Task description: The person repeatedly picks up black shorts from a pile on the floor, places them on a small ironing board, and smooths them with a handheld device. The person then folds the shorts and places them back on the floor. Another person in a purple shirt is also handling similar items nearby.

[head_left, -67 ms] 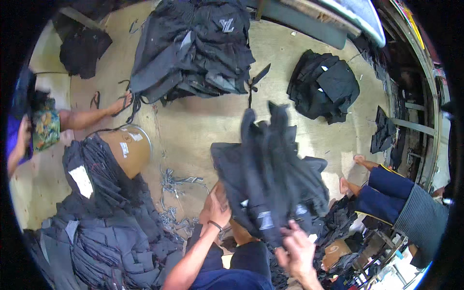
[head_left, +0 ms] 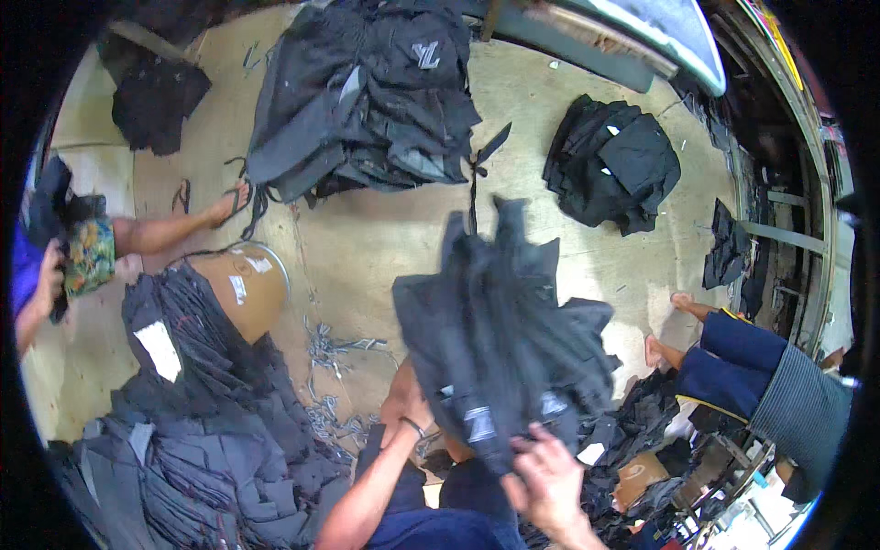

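A dark garment [head_left: 500, 312], black with small white emblems at its lower end, lies loosely folded over a stack of black cloth pieces [head_left: 417, 316] in front of me. Its top is blurred by motion. My right hand [head_left: 548, 481] is at the lower end, thumb and fingers closed round the cloth edge. My left hand [head_left: 417, 410], with a dark band at the wrist, rests by the stack's left lower edge next to my bare knee. Its fingers are partly hidden, so their grip cannot be made out.
A large heap of dark cloth [head_left: 202, 458] lies at left, beside a brown round drum [head_left: 247, 293]. Stacked black shorts [head_left: 367, 101] and another black pile [head_left: 614, 165] lie farther off. Grey scraps [head_left: 335, 357] litter the floor. People sit at left and stand at right.
My right hand and the lower end of the garment have shifted left together. The garment's upper end has settled lower and spread out. My left hand has barely moved.
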Demonstrator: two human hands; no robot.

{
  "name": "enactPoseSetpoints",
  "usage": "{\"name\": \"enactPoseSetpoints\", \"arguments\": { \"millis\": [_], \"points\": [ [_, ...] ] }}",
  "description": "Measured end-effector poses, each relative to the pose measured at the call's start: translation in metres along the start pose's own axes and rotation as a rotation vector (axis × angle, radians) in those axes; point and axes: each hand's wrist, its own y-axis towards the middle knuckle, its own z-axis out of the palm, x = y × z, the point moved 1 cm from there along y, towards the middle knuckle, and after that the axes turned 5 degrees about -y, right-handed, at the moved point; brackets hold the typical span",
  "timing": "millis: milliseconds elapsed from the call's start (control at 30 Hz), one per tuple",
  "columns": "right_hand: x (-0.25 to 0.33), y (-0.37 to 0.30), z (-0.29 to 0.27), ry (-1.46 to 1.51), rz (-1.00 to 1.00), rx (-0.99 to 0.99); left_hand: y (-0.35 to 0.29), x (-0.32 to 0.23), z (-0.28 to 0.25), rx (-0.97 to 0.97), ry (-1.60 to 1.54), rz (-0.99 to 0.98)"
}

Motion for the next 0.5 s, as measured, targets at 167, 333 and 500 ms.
{"name": "enactPoseSetpoints", "arguments": {
  "millis": [167, 333, 500],
  "points": [
    [0.087, 0.017, 0.062, 0.044, -0.089, 0.193, 0.006, -0.009, -0.021, 0.219, 0.097, -0.087],
    [0.129, -0.018, 0.127, 0.159, -0.118, 0.302, -0.001, -0.031, -0.036, 0.290, 0.147, -0.124],
    [0.106, -0.023, 0.029, 0.283, -0.074, 0.053, 0.003, -0.035, -0.026, 0.289, 0.189, -0.141]
  ]
}}
